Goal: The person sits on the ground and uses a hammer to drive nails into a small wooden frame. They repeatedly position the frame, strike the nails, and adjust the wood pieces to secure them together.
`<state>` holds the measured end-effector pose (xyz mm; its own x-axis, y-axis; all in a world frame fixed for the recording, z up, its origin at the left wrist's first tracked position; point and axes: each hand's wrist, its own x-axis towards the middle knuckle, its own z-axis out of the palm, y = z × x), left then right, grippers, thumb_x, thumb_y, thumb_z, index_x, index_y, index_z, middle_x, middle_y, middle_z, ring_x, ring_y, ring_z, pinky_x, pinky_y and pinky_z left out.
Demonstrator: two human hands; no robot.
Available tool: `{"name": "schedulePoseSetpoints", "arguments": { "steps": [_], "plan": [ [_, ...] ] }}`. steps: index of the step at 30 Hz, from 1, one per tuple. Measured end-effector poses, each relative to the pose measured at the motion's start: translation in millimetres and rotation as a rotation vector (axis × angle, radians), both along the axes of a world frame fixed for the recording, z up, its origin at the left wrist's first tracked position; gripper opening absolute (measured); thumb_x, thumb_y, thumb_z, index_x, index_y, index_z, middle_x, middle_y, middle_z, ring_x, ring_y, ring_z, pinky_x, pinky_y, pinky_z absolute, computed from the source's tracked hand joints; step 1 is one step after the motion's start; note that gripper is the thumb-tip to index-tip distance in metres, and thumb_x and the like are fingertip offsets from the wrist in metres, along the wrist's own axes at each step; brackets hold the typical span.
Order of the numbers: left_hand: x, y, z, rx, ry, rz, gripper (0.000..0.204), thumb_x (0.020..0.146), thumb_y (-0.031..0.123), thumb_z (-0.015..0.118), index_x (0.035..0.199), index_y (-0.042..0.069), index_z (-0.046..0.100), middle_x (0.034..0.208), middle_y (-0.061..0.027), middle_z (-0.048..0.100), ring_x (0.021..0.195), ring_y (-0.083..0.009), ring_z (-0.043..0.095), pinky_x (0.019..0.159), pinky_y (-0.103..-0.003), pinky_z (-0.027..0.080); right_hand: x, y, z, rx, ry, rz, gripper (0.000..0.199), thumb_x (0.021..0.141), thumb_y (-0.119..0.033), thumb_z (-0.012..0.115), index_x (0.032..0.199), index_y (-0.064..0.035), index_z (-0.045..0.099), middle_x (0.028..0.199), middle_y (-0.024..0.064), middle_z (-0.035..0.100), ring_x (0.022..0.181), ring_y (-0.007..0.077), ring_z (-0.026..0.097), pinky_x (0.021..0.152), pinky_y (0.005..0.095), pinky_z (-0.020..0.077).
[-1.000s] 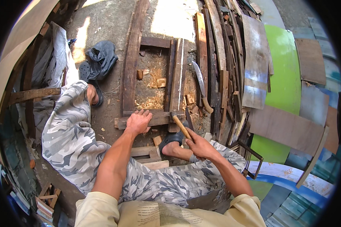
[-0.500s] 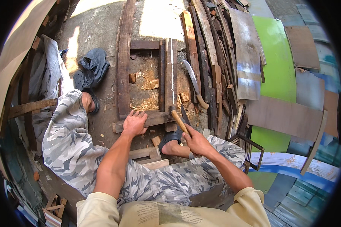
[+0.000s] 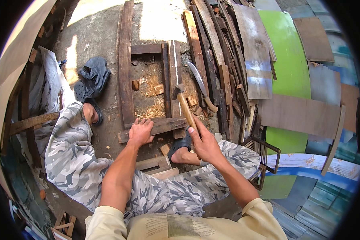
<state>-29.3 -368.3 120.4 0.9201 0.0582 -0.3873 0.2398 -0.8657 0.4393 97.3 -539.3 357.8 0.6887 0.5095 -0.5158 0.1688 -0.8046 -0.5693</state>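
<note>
My right hand [image 3: 205,143] is wrapped round the wooden handle of a hammer [image 3: 184,105]. The hammer's dark metal head is raised above a long board with a pale line along it. My left hand [image 3: 141,131] rests over a short dark wooden beam [image 3: 164,126], its fingers bent over the far side. That beam lies crosswise at the near end of a wooden frame [image 3: 126,80] made of dark lengths of timber. Under the beam's right end, the near end of the marked board [image 3: 175,60] shows. My feet, in dark clogs, are on either side of the frame.
A machete [image 3: 202,84] with a curved blade and wooden handle lies right of the frame. Wood chips [image 3: 151,110] litter the ground inside it. Stacked planks [image 3: 216,48] and sheets, including a green panel [image 3: 286,56], line the right. A dark plastic bag [image 3: 95,76] lies at the left.
My right hand has lifted the hammer, whose head has risen away from the beam's right end. My left hand has stayed on the beam. The whole view has shifted slightly.
</note>
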Motion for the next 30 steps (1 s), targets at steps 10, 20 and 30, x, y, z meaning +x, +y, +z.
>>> {"name": "schedulePoseSetpoints", "arguments": {
  "steps": [10,20,30],
  "plan": [
    [3,-4,4,0.005,-0.02,-0.023,0.068,0.072,0.038,0.079,0.128,0.01,0.054,0.142,-0.01,0.055,0.134,-0.0299,0.048,0.115,-0.051,0.032,-27,-56,-27,-0.277,0.213,0.075,0.052,0.101,-0.029,0.049,0.148,-0.0089,0.038,0.103,0.0291,0.066,0.091,0.0445,0.066,0.081,0.0458,0.051],
    [7,-7,8,0.042,-0.043,-0.033,0.067,0.071,0.038,0.08,0.127,0.009,0.055,0.142,-0.0101,0.054,0.136,-0.0307,0.046,0.116,-0.05,0.03,0,-39,-25,-0.189,0.191,0.07,0.052,0.102,-0.03,0.048,0.148,-0.0096,0.039,0.094,0.0284,0.066,0.085,0.0407,0.064,0.078,0.0451,0.0503],
    [5,-6,13,0.037,0.015,-0.071,0.07,0.072,0.039,0.079,0.131,0.011,0.054,0.146,-0.0081,0.05,0.14,-0.0336,0.041,0.117,-0.054,0.027,-24,-58,-41,-0.136,0.069,-0.008,0.053,0.099,-0.031,0.049,0.147,-0.0104,0.04,0.094,0.0356,0.064,0.095,0.0541,0.061,0.082,0.0552,0.0484]
  ]
}}
